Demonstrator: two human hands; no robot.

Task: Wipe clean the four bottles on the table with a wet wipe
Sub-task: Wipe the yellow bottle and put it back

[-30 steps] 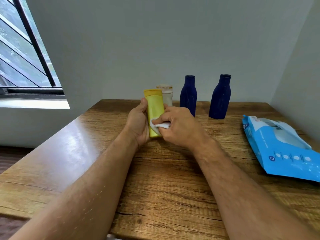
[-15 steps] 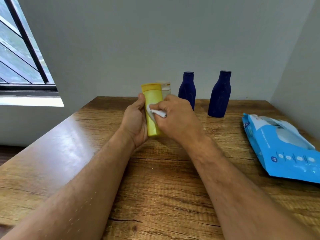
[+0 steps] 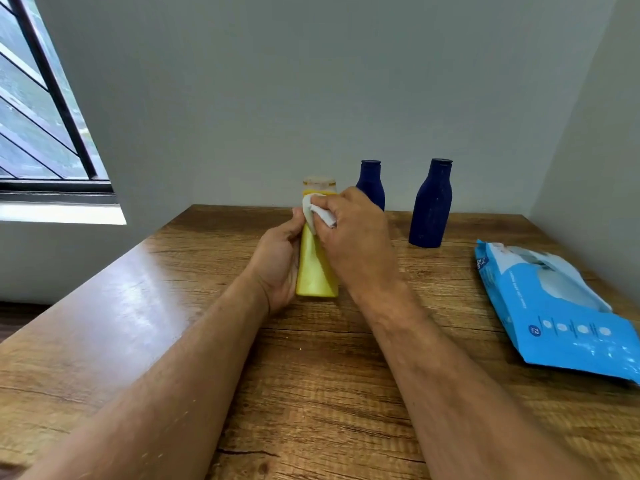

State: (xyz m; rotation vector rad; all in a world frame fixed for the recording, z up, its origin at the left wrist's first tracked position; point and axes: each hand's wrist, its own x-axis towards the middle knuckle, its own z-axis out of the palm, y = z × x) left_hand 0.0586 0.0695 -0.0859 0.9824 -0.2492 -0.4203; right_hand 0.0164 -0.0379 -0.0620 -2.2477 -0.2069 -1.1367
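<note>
Yellow bottle (image 3: 317, 268) upright mid-counter (image 3: 311, 393), left hand (image 3: 277, 261) grip clamped round its side, right hand (image 3: 349, 237) pinching white wipe (image 3: 317, 214) against its top, clear bottle (image 3: 319, 184) just behind, two blue bottles (image 3: 431, 206) near far edge, wipes pack (image 3: 554, 313) at right edge.

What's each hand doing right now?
Left hand: grips the yellow bottle.
Right hand: fingers pinch the wipe against the bottle.

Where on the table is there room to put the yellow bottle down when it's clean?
The bare wood on the left of the table, between the left hand and the window-side edge, is free. So is the near middle, between the forearms. The back is crowded: the pale bottle and two dark blue bottles stand there. The blue wipes pack fills the right.
</note>
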